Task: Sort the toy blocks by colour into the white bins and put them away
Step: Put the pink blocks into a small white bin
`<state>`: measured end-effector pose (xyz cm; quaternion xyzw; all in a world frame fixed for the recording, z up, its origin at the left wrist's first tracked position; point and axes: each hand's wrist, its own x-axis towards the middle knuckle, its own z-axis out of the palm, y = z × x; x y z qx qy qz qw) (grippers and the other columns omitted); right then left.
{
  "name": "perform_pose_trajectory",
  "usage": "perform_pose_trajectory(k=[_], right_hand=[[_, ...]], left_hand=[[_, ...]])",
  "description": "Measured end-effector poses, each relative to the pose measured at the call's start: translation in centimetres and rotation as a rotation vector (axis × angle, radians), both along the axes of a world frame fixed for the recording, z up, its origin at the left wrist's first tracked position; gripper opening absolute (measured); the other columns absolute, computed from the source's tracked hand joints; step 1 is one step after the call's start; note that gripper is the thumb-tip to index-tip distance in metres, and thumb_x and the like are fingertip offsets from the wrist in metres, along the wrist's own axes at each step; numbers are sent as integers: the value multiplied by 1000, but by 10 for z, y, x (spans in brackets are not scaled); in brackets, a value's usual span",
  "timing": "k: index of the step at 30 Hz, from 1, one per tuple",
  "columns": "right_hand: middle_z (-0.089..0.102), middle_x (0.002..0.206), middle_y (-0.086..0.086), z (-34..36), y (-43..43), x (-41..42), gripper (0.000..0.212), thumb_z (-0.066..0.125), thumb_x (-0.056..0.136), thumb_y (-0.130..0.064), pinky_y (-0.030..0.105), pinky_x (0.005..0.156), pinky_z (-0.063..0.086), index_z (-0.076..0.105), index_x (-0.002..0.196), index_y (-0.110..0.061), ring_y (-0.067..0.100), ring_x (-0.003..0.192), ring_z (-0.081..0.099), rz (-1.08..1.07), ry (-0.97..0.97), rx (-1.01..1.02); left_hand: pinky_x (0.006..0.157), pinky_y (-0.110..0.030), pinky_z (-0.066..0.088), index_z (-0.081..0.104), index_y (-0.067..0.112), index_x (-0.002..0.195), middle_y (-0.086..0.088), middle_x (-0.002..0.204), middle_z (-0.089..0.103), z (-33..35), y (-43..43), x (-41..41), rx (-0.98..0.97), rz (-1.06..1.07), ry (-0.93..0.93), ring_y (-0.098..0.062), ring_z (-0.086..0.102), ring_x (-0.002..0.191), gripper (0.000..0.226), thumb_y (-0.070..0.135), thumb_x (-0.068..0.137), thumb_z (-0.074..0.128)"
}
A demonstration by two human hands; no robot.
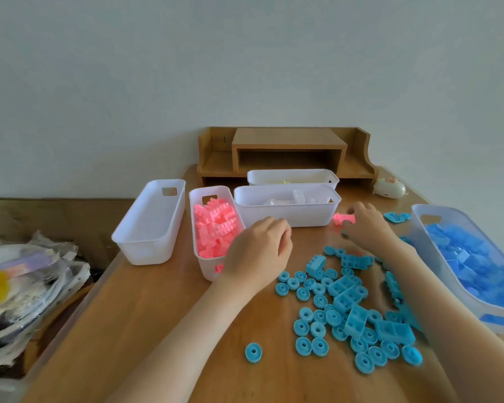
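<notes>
The one head-worn wide-angle camera sits above the near edge of the brown wooden tabletop (163,315), looking forward and down. The bare forearms (192,324) fill the close foreground; the low wooden desk shelf (285,152) and pale grey wall (186,68) lie farthest, straight ahead.

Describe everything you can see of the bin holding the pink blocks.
The pink-block bin is a narrow translucent white plastic tub with rounded corners and a handle cut-out in its far end. It stands upright on the wooden table, filled high with pink blocks. An empty bin stands apart on its left; the white-block bin is close on its right. The left hand covers its near right corner; contact unclear.
</notes>
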<state>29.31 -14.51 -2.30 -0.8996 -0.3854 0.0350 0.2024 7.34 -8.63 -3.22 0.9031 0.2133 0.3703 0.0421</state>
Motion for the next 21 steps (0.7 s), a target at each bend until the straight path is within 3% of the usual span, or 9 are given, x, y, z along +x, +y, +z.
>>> perform_pose_trajectory(k=[3,6,12,16,21], right_hand=[[25,151,12,-6,1,4,59,47,93,-14,43,105,36,22,146,-15,33,134,29,11,57,-175],[21,153,14,-12,7,4,59,37,95,-13,44,111,24,14,149,-17,35,140,17,48,20,-278],[43,138,10,-9,10,-2,45,48,94,-21,41,103,31,37,137,-13,29,131,31,-38,-147,-292],[52,126,8,-6,8,-2,32,49,94,-22,39,98,34,50,125,-17,27,124,37,-22,-133,-329],[54,117,7,-1,2,-5,25,53,92,-25,39,94,36,55,116,-18,27,116,40,-18,-176,-148]], left_hand=[[49,-6,25,62,13,83,3,73,59,-2,1,1,33,15,44,-7,48,58,13,14,90,52],[46,-7,26,63,13,80,4,69,59,-3,0,0,49,33,9,-7,49,54,18,17,89,48],[51,-15,45,67,10,83,3,65,63,-4,-2,-4,81,-10,-272,-7,56,57,24,21,91,46],[51,-10,41,67,10,82,4,64,63,-7,1,-11,97,9,-291,-7,56,54,23,21,90,48],[55,-8,42,67,11,83,4,67,65,-4,4,-19,89,68,-344,-5,57,58,25,25,89,47]])
